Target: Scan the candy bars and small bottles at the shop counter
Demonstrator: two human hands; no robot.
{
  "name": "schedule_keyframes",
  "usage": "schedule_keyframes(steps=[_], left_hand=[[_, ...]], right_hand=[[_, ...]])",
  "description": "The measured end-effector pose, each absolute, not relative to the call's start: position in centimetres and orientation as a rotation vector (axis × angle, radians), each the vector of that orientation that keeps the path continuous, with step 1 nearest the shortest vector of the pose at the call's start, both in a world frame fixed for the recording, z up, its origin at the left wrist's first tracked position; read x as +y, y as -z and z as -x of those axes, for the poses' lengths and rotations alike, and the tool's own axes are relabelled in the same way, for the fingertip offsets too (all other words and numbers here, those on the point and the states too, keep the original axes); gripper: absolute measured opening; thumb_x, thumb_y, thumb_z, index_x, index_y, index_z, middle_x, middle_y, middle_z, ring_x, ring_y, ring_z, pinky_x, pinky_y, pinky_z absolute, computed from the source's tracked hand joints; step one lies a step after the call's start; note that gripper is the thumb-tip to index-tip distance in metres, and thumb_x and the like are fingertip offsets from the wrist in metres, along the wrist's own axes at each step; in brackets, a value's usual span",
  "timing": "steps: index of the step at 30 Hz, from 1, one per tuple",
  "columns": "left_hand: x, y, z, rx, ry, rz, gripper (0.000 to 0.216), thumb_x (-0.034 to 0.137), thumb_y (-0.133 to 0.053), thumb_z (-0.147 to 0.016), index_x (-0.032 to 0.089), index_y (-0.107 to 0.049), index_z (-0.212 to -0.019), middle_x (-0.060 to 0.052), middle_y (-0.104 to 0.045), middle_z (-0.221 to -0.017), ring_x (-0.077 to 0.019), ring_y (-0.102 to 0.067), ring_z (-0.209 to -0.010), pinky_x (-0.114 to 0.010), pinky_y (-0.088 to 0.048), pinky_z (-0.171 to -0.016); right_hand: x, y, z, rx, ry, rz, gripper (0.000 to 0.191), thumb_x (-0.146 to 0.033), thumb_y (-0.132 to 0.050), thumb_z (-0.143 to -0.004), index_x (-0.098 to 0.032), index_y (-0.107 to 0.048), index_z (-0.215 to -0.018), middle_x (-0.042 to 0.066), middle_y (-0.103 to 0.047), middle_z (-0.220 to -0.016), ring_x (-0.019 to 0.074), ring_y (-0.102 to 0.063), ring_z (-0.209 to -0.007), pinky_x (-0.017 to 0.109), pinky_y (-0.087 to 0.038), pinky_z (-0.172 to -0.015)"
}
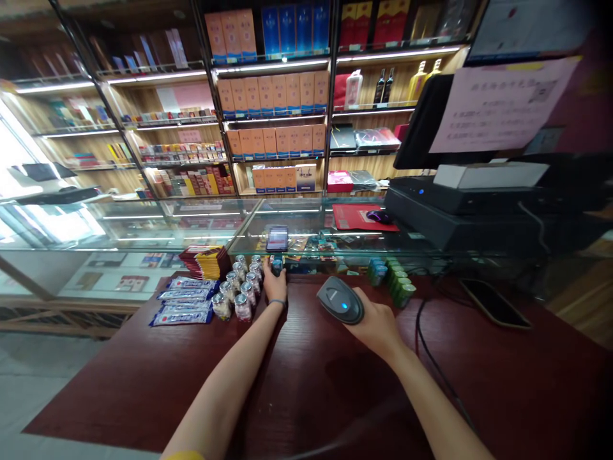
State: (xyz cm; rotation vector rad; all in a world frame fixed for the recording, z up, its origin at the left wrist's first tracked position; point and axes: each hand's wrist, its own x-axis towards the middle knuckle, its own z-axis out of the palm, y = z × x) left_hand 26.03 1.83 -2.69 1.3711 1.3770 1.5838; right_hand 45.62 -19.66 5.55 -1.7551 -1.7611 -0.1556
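Holding barcode scanner (338, 299) in R hand (380, 327), over dk red-brown counter (311, 383).
R fingers closed round its grip, mostly hidden; L hand (275, 287) has thumb & fingers partly closed on small blue item (276, 264) nr glass display case (316, 239). Lidded jars (243, 308) just L, then blue-white packets (184, 301); green rolls (402, 289), black phone (495, 302) to R.

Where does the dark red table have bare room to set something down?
Bare: the table between the forearms, and its front-left corner, nearer than the blue-and-white packets. Crowded: the rear left, with those packets and jars beside the left hand; the right, with green containers and black cable.
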Motion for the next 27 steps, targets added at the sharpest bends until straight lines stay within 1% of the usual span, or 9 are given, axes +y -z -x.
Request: schedule_keyframes(steps=[5, 8, 11, 13, 15, 17, 19, 22, 27], left_hand=[[0.7, 2.2, -26.2, 1.448, -1.652, -1.536, 0.079, 0.016, -0.074, -0.075, 0.015, -0.037, -0.145, -0.019, -0.047, -0.146, -0.0297, -0.041, -0.140, -0.044, -0.029, -0.119], [-0.7, 1.7, -26.7, 1.441, -1.715, -1.613, 0.081, 0.018, -0.075, -0.075, 0.014, -0.036, -0.146, -0.020, -0.042, -0.147, -0.0313, -0.034, -0.143, -0.046, -0.025, -0.121], [-2.4, 1.1, -27.8, 1.363, -1.794, -1.676, 0.077, 0.022, -0.073, -0.078, 0.015, -0.037, -0.146, -0.019, -0.036, -0.149, -0.0311, -0.028, -0.145, -0.047, -0.023, -0.122], [-3.3, 0.6, -29.1, 1.274, -1.822, -1.717, 0.070, 0.024, -0.071, -0.081, 0.018, -0.041, -0.143, -0.017, -0.039, -0.145, -0.0302, -0.032, -0.143, -0.047, -0.026, -0.120], [-4.1, 0.2, -30.7, 1.158, -1.785, -1.766, 0.060, 0.024, -0.070, -0.083, 0.020, -0.048, -0.138, -0.015, -0.045, -0.137, -0.0288, -0.040, -0.136, -0.047, -0.034, -0.116], [-4.7, -0.1, -32.8, 1.031, -1.679, -1.812, 0.052, 0.024, -0.068, -0.084, 0.021, -0.053, -0.133, -0.013, -0.051, -0.128, -0.0265, -0.050, -0.124, -0.046, -0.044, -0.107], [-5.3, -0.2, -35.3, 0.910, -1.559, -1.827, 0.047, 0.022, -0.066, -0.085, 0.022, -0.055, -0.130, -0.011, -0.054, -0.123, -0.0240, -0.056, -0.113, -0.042, -0.050, -0.097], [-5.9, 0.0, -39.4, 0.780, -1.445, -1.816, 0.045, 0.020, -0.066, -0.084, 0.024, -0.058, -0.128, -0.010, -0.054, -0.122, -0.0219, -0.058, -0.107, -0.038, -0.053, -0.090], [-6.4, 1.3, -45.4, 0.721, -1.321, -1.767, 0.048, 0.013, -0.068, -0.081, 0.024, -0.060, -0.127, -0.010, -0.052, -0.118, -0.0209, -0.059, -0.103, -0.038, -0.053, -0.090]], right_hand=[[-19.6, -6.0, -46.2, -1.670, 0.210, 1.725, 0.023, -0.037, -0.065, -0.076, -0.028, -0.059, -0.097, -0.001, -0.074, -0.072, 0.0268, -0.073, -0.070, 0.028, -0.041, -0.056], [-19.8, -6.7, -46.6, -1.587, 0.230, 1.719, 0.022, -0.035, -0.065, -0.076, -0.027, -0.063, -0.096, 0.001, -0.076, -0.077, 0.0269, -0.074, -0.074, 0.028, -0.044, -0.059], [-20.1, -7.5, -47.5, -1.466, 0.247, 1.736, 0.022, -0.034, -0.065, -0.076, -0.026, -0.066, -0.097, 0.004, -0.077, -0.083, 0.0280, -0.074, -0.081, 0.028, -0.047, -0.063], [-20.2, -7.9, -48.4, -1.382, 0.245, 1.752, 0.023, -0.035, -0.065, -0.075, -0.026, -0.068, -0.096, 0.006, -0.077, -0.086, 0.0286, -0.074, -0.085, 0.029, -0.049, -0.065], [-20.3, -8.1, -49.7, -1.293, 0.240, 1.785, 0.028, -0.037, -0.066, -0.073, -0.025, -0.070, -0.098, 0.008, -0.077, -0.087, 0.0302, -0.074, -0.086, 0.031, -0.050, -0.066], [-20.5, -8.2, -51.0, -1.194, 0.226, 1.806, 0.033, -0.040, -0.067, -0.071, -0.023, -0.071, -0.099, 0.010, -0.077, -0.087, 0.0317, -0.073, -0.085, 0.033, -0.051, -0.068], [-20.7, -8.2, -52.4, -1.092, 0.208, 1.805, 0.031, -0.042, -0.067, -0.071, -0.021, -0.071, -0.094, 0.012, -0.077, -0.087, 0.0323, -0.073, -0.086, 0.035, -0.052, -0.069], [-21.2, -8.4, -54.1, -0.960, 0.177, 1.777, 0.026, -0.044, -0.067, -0.072, -0.021, -0.070, -0.084, 0.012, -0.077, -0.081, 0.0316, -0.073, -0.082, 0.035, -0.053, -0.068], [-22.1, -8.8, -56.1, -0.800, 0.080, 1.670, 0.024, -0.044, -0.069, -0.071, -0.021, -0.067, -0.075, 0.007, -0.072, -0.061, 0.0285, -0.072, -0.065, 0.035, -0.053, -0.066]])
